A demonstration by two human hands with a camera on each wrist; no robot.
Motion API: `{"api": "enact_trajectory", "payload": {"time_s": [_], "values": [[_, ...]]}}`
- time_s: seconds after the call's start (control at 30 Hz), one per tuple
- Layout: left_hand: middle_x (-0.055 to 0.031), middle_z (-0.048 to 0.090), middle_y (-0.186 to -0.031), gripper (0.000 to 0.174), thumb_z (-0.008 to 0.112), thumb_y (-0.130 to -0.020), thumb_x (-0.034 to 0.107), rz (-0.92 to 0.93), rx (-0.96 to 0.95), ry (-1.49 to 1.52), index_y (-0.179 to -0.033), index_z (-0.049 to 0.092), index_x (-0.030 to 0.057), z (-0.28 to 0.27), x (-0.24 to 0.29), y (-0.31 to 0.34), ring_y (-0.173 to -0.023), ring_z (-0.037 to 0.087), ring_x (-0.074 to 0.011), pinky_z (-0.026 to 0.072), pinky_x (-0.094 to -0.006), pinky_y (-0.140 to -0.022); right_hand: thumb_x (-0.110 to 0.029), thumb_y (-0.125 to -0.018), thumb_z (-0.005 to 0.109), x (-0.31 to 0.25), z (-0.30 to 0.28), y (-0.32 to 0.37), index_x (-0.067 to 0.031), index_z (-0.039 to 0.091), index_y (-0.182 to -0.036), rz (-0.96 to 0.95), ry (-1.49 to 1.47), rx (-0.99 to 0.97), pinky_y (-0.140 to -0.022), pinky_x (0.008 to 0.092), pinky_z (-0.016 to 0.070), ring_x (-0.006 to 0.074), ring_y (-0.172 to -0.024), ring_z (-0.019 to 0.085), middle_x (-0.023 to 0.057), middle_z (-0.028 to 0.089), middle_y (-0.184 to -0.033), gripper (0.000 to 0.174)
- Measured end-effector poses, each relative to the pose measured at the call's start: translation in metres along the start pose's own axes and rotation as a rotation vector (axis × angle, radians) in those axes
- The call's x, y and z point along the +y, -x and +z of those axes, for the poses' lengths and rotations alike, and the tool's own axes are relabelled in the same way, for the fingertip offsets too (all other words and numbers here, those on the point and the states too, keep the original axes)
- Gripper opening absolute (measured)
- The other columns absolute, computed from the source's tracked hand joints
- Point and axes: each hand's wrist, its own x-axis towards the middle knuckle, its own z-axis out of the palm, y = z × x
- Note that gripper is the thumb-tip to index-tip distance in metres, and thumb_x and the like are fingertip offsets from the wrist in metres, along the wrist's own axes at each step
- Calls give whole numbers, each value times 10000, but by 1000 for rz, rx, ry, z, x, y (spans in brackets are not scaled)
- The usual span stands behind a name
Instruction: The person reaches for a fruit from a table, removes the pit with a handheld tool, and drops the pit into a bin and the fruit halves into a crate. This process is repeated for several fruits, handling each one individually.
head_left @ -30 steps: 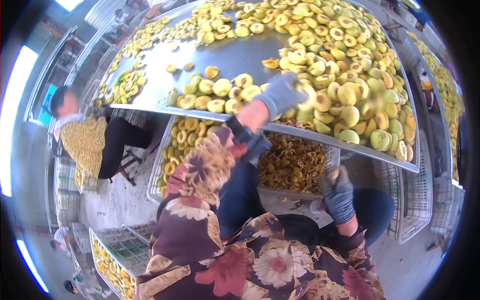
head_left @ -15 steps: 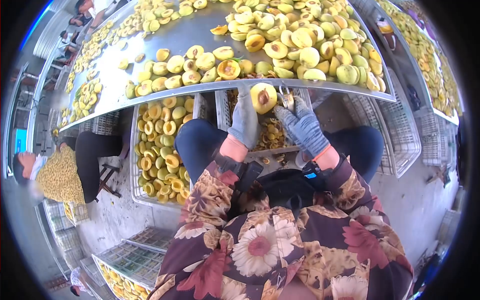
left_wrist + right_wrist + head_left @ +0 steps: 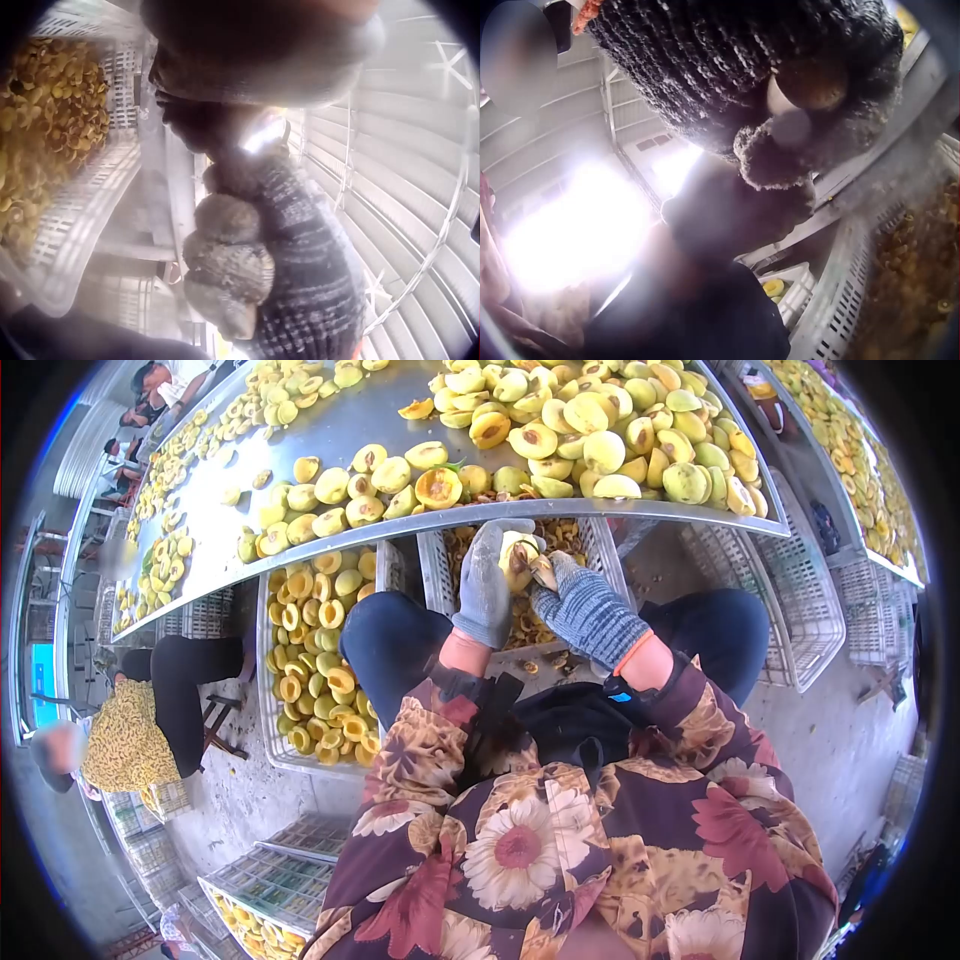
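Conceivably, above the pit crate [image 3: 437, 575], the left hand [image 3: 487, 590] clasping a peach half [image 3: 518, 550] gets nicked if the tool [image 3: 545, 570] clenched in the right hand [image 3: 588, 615] slips.

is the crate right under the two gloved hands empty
No, that white crate is filled with brownish pits and scraps.

Head view: steeply downward, tabletop [image 3: 330, 428] at 12 o'clock. Wrist views: very close, tilted upward. All share the white crate [image 3: 434, 572].
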Motion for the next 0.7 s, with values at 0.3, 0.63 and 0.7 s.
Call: {"api": "enact_trajectory", "payload": {"time_s": [0.3, 0.63, 0.7], "values": [[-103, 650, -867, 572, 289, -994, 475, -243, 229, 513, -941, 594, -6, 15, 18, 2, -746, 618, -168, 506, -285, -722, -253, -847, 562, 0, 4, 0, 44, 512, -1080, -5, -83, -123, -748, 470, 466, 438, -870, 573, 283, 574, -945, 381], [-116, 664, -833, 554, 337, -974, 470, -413, 79, 616, -936, 596, -18, 3, 12, -1, -711, 641, -179, 538, -295, -671, -256, -836, 581, -9, 0, 6, 54, 535, -1064, 51, -134, -184, -744, 450, 471, 431, -864, 582, 269, 597, -918, 387], [-98, 679, -872, 386, 408, -985, 341, -397, -64, 517, -995, 576, -7, -5, 2, 2, -776, 652, -173, 533, -282, -715, -255, -846, 572, -9, -3, 6, 43, 538, -1035, 24, -225, -230, -685, 420, 478, 372, -765, 595, 219, 606, -825, 355]]}}
